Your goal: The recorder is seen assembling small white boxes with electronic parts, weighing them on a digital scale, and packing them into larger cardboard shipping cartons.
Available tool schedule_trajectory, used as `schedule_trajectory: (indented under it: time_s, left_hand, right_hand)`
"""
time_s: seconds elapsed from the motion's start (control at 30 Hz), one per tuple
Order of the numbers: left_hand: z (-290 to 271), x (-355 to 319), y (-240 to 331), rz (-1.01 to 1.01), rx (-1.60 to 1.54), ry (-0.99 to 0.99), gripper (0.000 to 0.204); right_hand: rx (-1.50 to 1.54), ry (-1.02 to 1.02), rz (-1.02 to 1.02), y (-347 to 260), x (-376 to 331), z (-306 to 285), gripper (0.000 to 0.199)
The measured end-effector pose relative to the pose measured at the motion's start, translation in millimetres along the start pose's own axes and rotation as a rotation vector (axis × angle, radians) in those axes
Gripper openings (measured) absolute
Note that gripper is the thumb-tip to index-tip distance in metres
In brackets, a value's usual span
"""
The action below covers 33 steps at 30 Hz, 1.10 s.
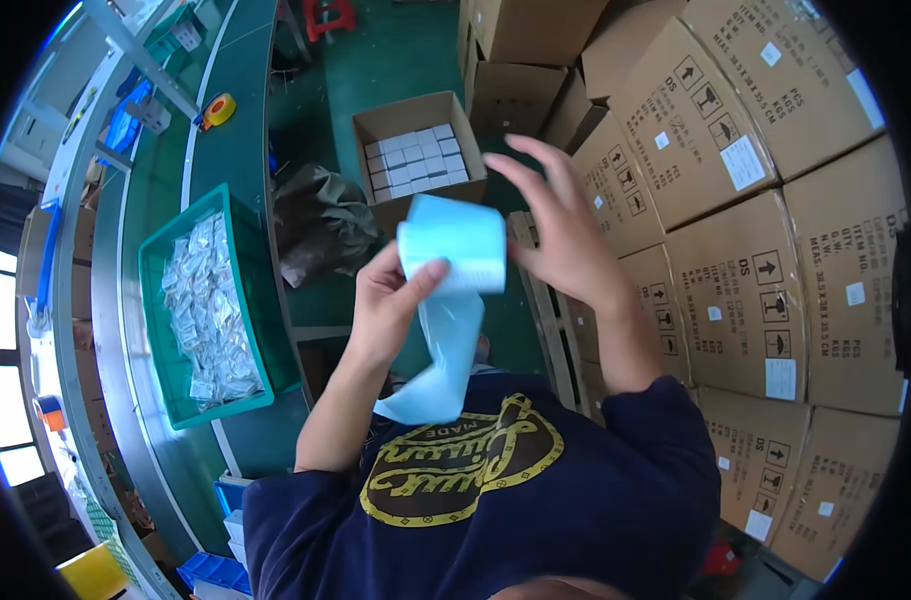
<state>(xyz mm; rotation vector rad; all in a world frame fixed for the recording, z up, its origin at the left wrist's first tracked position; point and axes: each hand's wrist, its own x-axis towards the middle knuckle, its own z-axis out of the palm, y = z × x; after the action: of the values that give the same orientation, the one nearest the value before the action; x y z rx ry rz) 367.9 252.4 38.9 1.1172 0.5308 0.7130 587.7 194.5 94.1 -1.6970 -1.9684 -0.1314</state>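
Note:
My left hand (390, 300) holds a light blue roll of label tape (453, 243) in front of my chest, thumb pressed on its face. A loose strip of the blue backing (437, 355) hangs from the roll toward my dark shirt. My right hand (560, 225) is spread open, fingers apart, touching the roll's right side from behind. Beyond the roll, an open cardboard box (421, 150) on the floor holds several small white boxes.
A green crate (155, 262) full of small silvery packets stands on the green conveyor table (240, 130) at left. A yellow tape dispenser (218, 108) lies farther along it. Stacked cardboard cartons (765, 230) wall the right side. A crumpled bag (320, 220) lies on the floor.

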Motion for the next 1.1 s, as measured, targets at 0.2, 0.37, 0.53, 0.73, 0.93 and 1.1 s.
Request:
schedule_trajectory:
  time_s: [0.2,0.37,0.53,0.73,0.93,1.1]
  left_hand:
    - [73,52,-27,0.199,0.179,0.185,0.029]
    - [82,81,-38,-0.022,-0.084,-0.030,0.041]
    - [84,114,-40,-0.389,-0.160,-0.332,0.049]
    - [88,138,-53,-0.220,0.115,-0.288,0.048]
    - [92,166,-53,-0.071,0.108,-0.356,0.039]
    - [93,185,-52,-0.052,0.114,-0.483,0.031]
  right_hand:
    - [0.754,0.192,0.344,39,-61,-1,0.066]
    - [1.067,0.124,0.480,84,-69,-15,0.063]
    - [1.036,0.104,0.543,110,-79,-20,0.063]
    - [0.570,0.212,0.520,87,-76,-21,0.061]
    - [0.485,0.487,0.757,69,-78,6,0.056]
    - [0.687,0.766,0.923,59,-73,12,0.048]
